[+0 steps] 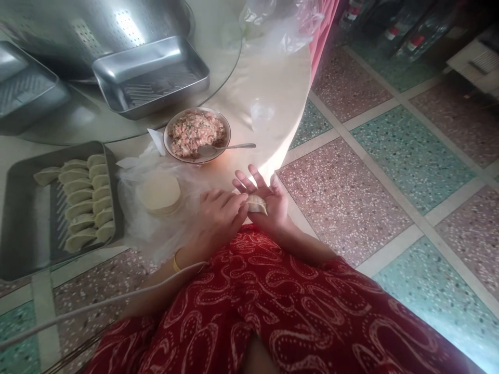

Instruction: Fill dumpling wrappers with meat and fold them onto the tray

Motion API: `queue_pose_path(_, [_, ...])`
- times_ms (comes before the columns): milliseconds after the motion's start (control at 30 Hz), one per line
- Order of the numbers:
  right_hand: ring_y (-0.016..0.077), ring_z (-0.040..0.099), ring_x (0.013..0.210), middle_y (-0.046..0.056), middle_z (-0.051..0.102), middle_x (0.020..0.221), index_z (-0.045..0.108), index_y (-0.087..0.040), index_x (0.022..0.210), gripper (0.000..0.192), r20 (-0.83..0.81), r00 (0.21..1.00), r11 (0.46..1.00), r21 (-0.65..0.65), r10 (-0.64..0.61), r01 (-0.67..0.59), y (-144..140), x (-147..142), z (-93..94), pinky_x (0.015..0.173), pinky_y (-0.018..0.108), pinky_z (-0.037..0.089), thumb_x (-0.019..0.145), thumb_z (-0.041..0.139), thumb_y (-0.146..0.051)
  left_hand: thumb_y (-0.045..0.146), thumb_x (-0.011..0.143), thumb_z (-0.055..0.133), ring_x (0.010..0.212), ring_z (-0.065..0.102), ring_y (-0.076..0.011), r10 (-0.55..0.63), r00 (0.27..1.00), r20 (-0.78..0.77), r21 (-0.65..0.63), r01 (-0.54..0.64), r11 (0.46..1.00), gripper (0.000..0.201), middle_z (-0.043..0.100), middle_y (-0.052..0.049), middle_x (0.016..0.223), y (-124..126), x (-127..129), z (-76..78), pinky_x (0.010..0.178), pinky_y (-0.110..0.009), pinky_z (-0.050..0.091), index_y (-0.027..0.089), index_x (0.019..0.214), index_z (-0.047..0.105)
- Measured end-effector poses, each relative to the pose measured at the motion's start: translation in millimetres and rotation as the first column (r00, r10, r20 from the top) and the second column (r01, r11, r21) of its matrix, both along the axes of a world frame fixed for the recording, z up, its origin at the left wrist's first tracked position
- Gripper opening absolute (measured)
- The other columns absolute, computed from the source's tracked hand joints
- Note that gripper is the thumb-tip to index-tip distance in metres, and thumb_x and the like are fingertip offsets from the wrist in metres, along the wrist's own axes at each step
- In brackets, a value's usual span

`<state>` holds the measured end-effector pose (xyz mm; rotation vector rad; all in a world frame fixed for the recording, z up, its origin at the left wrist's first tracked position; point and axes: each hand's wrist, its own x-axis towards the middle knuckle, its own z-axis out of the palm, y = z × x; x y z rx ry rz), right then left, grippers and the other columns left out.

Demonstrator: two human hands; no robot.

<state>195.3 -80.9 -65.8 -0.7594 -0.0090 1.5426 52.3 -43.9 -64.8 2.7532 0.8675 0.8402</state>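
A folded dumpling [258,204] lies in the palm of my right hand [268,200], whose fingers are spread upward. My left hand [218,215] pinches the dumpling's left edge with its fingertips. Both hands hover at the table's near edge, above my red patterned lap. A stack of round dough wrappers [159,194] rests on clear plastic just left of my left hand. Beyond them stands a bowl of minced meat filling [196,134] with a metal spoon [226,148] in it.
A dark tray [23,228] at the left holds several finished dumplings [88,200] in rows. Empty steel trays [152,78] and a large colander [89,31] sit on a glass turntable behind. A plastic bag [280,23] lies at the far edge. Tiled floor [390,171] is to the right.
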Motion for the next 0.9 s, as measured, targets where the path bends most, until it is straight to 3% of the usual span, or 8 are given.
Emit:
queue_pose_path(167, [0.0208,0.062,0.108,0.003,0.072,0.117,0.064,-0.030,0.112,0.046,0.010,1.000,1.000,0.001,0.009,-0.009,-1,-3,0.0,0.098,0.041,0.050,0.090,0.040,-0.062,0.021,0.093,0.056,0.077,0.056,-0.0200,-0.050,0.998,-0.035,0.002,0.050,0.999,0.009,0.071,0.000,0.084,1,-1,1.1,0.069,-0.038,0.037,0.022,0.085,0.060])
queue_pose_path(267, [0.0201,0.062,0.107,0.003,0.073,0.115,0.065,-0.030,0.111,0.047,-0.014,1.000,1.000,-0.016,-0.005,0.005,-1,-3,0.4,0.098,0.039,0.050,0.090,0.038,-0.061,0.023,0.093,0.058,0.078,0.056,-0.0210,-0.040,0.998,-0.040,0.008,0.040,0.999,0.003,0.071,0.000,0.084,0,-2,0.5,0.070,-0.039,0.038,0.022,0.093,0.060])
queue_pose_path(400, [0.0207,0.062,0.106,0.004,0.072,0.119,0.065,-0.029,0.113,0.045,-0.012,1.000,1.000,-0.028,0.013,-0.013,-1,-4,-0.4,0.100,0.042,0.050,0.092,0.037,-0.058,0.029,0.094,0.056,0.081,0.056,-0.0220,-0.034,0.999,-0.038,0.018,0.035,0.999,0.013,0.071,-0.001,0.089,0,-2,0.2,0.073,-0.039,0.038,0.023,0.106,0.060])
queue_pose_path(567, [0.0224,0.064,0.102,0.007,0.072,0.119,0.064,-0.027,0.113,0.045,-0.042,0.998,0.998,-0.038,0.048,-0.049,-1,-6,-5.2,0.097,0.043,0.052,0.091,0.040,-0.058,0.022,0.097,0.048,0.081,0.057,-0.0195,-0.107,0.991,-0.078,0.003,0.108,0.994,0.017,0.070,0.000,0.087,4,2,0.0,0.073,-0.037,0.036,0.024,0.087,0.062])
queue_pose_path(633, [0.0220,0.065,0.097,0.007,0.073,0.114,0.064,-0.027,0.111,0.045,-0.064,0.997,0.997,-0.058,0.045,-0.049,-1,-6,-5.2,0.094,0.043,0.054,0.092,0.038,-0.057,0.022,0.096,0.050,0.080,0.058,-0.0199,-0.118,0.992,-0.046,0.005,0.119,0.993,0.015,0.071,0.000,0.086,5,1,0.5,0.073,-0.037,0.037,0.023,0.091,0.063])
queue_pose_path(767, [0.0216,0.065,0.097,0.005,0.072,0.113,0.063,-0.027,0.111,0.044,-0.096,0.994,0.997,-0.049,0.052,-0.057,1,-2,-0.3,0.089,0.042,0.054,0.093,0.035,-0.055,0.030,0.096,0.050,0.085,0.062,-0.0226,-0.075,0.997,0.018,-0.069,0.076,0.995,0.023,0.075,-0.005,0.097,6,-8,1.6,0.077,-0.040,0.040,0.021,0.113,0.063])
queue_pose_path(900, [0.0231,0.062,0.108,0.002,0.071,0.116,0.061,-0.030,0.113,0.044,-0.032,0.999,1.000,0.020,0.022,-0.022,4,2,5.8,0.095,0.047,0.050,0.092,0.036,-0.059,0.033,0.092,0.056,0.076,0.063,-0.0213,0.017,0.998,0.054,-0.130,-0.010,0.991,0.017,0.075,-0.003,0.084,5,-18,-3.7,0.074,-0.039,0.042,0.021,0.093,0.067])
